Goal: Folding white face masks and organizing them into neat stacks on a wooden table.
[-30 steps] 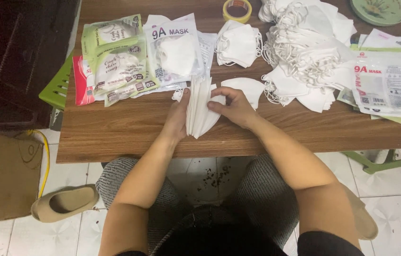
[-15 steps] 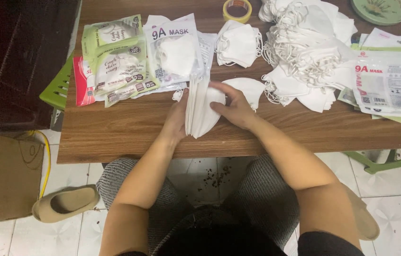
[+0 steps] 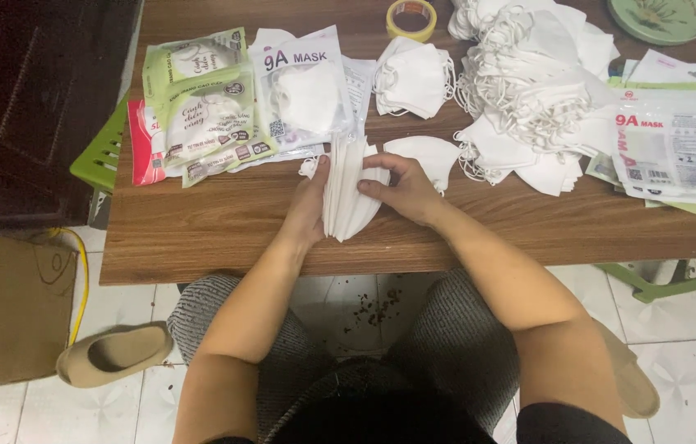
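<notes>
Left hand (image 3: pixel 308 205) and right hand (image 3: pixel 401 191) clamp an upright stack of folded white masks (image 3: pixel 346 193) on the worktop (image 3: pixel 225 238), at 6 o'clock from the packaged masks (image 3: pixel 303 90). Risk: uneven pressure may fan the stack apart.

My wooden table (image 3: pixel 200 238) sits over a pale tiled floor (image 3: pixel 693 362) | green plastic stool (image 3: pixel 101 156) at my left | dark wooden cabinet (image 3: pixel 35 107) beyond it | cardboard box (image 3: pixel 2 304) on the floor | even light
</notes>
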